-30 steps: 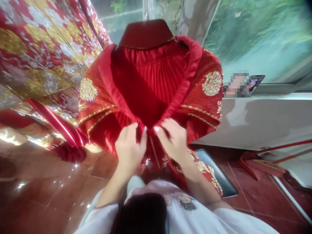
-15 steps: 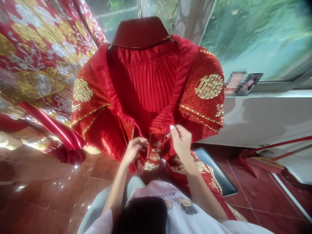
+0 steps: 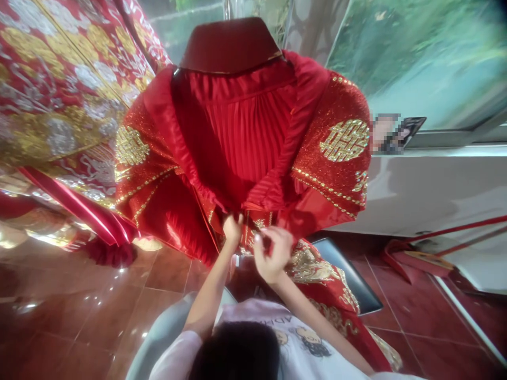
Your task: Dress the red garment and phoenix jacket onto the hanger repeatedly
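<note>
A red robe (image 3: 245, 142) with gold embroidery hangs on a dark red mannequin (image 3: 229, 45) in front of me, its front open over a pleated red lining. My left hand (image 3: 232, 228) pinches the robe's left front edge at the waist. Just to the right, my right hand (image 3: 271, 253) is curled round the other front edge, by a gold-patterned panel. The two hands nearly touch. The skirt with gold dragons (image 3: 320, 274) spills down to my right.
A second red and gold garment (image 3: 59, 95) hangs at the left, its hem near the glossy red tile floor (image 3: 79, 316). A white ledge (image 3: 435, 184) under a window runs along the right, with a phone (image 3: 410, 129) on it. A dark chair seat (image 3: 352, 279) sits behind the skirt.
My hands have come together again at the waist, the left one rising and the right one dropping. The gold panel that showed between them is now mostly covered.
</note>
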Available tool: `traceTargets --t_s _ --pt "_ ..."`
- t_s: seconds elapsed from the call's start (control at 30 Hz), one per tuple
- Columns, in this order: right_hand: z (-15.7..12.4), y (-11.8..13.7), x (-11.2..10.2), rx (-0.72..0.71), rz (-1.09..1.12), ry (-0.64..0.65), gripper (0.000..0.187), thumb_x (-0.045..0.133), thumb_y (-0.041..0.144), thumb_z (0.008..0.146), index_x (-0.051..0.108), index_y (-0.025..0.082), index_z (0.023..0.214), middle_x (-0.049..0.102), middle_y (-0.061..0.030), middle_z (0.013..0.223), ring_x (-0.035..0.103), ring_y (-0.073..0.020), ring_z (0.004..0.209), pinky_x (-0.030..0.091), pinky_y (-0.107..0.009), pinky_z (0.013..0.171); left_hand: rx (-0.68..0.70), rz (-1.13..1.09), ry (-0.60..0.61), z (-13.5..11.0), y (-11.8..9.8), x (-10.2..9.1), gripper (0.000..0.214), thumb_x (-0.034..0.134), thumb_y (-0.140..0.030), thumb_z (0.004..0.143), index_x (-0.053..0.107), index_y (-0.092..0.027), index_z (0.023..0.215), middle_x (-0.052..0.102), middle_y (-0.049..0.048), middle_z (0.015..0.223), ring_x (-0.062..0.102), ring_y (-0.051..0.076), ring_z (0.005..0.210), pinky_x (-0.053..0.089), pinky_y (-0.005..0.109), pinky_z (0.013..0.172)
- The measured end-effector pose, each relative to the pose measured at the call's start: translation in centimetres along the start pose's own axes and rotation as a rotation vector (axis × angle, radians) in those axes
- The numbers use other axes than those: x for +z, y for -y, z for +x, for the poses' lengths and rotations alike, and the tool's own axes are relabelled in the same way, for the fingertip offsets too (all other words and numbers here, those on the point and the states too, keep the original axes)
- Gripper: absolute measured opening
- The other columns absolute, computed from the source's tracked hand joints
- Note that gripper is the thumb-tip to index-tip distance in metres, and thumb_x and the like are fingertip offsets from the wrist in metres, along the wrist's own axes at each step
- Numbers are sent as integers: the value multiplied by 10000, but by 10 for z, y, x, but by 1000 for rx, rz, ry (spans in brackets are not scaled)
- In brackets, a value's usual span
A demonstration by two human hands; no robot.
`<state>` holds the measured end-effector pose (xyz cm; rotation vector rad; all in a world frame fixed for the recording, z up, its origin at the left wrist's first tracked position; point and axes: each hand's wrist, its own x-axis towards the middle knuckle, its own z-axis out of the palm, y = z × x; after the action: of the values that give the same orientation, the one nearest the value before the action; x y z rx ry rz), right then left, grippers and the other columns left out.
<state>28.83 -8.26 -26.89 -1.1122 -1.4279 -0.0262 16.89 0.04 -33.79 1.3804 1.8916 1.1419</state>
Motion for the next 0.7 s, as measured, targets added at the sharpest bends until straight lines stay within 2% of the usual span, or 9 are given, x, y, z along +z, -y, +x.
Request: traceTargets --t_s 0.07,0.17,0.2,0.27,0.43,0.57,0.63,0.7 --pt "-13 -2 12 94 2 278 148 495 271 895 597 198 974 682 -85 890 635 -215 863 489 -362 816 16 11 0 -13 11 -1 113 496 -258 866 545 -175 808 657 104 859 622 210 815 479 312 756" --pt "-24 -9 30 376 -78 685 267 445 317 934 599 170 1096 694 -115 998 650 -222 897 491 -333 788 40 16 44 -37 28 -3 152 438 -219 880 546 -171 783 655 78 817 613 180 752 481 286 722" --pt "-26 -11 34 432 -103 782 281 442 316 939 594 164 1120 693 -123 1016 653 -225 903 486 -326 786 48 22 67 -44 33 -4 160 431 -206 879 550 -170 777 657 73 804 615 177 744 482 281 715" --pt "-29 -14 40 488 -120 891 253 442 297 944 606 164 1084 695 -131 1002 651 -229 910 465 -316 789 62 42 112 -55 40 -6 167 426 -193 884 563 -169 789 665 73 807 622 179 753 487 276 713" --pt "-35 -13 46 649 40 876 185 458 259 912 586 194 796 672 -93 830 629 -220 832 409 -296 757 66 154 195 -64 43 -14 280 324 -215 952 587 -169 868 672 110 884 636 194 804 497 291 743" --pt "-38 -14 48 786 203 830 164 504 263 837 520 195 689 607 -43 713 565 -172 716 385 -263 685 50 321 295 -67 39 -25 221 397 -193 923 605 -160 856 658 141 945 648 227 866 500 318 768" --pt "-37 -17 48 910 322 817 185 496 264 802 479 191 632 539 -12 631 496 -130 608 369 -241 604 44 400 336 -68 36 -29 180 439 -199 909 612 -150 910 651 156 1006 648 247 937 496 329 808" --pt "-35 -22 49 1055 462 839 208 488 291 772 445 197 591 411 38 515 366 -93 473 309 -223 485 29 470 363 -70 33 -33 219 412 -224 931 606 -139 989 648 167 1038 651 252 961 494 331 814"
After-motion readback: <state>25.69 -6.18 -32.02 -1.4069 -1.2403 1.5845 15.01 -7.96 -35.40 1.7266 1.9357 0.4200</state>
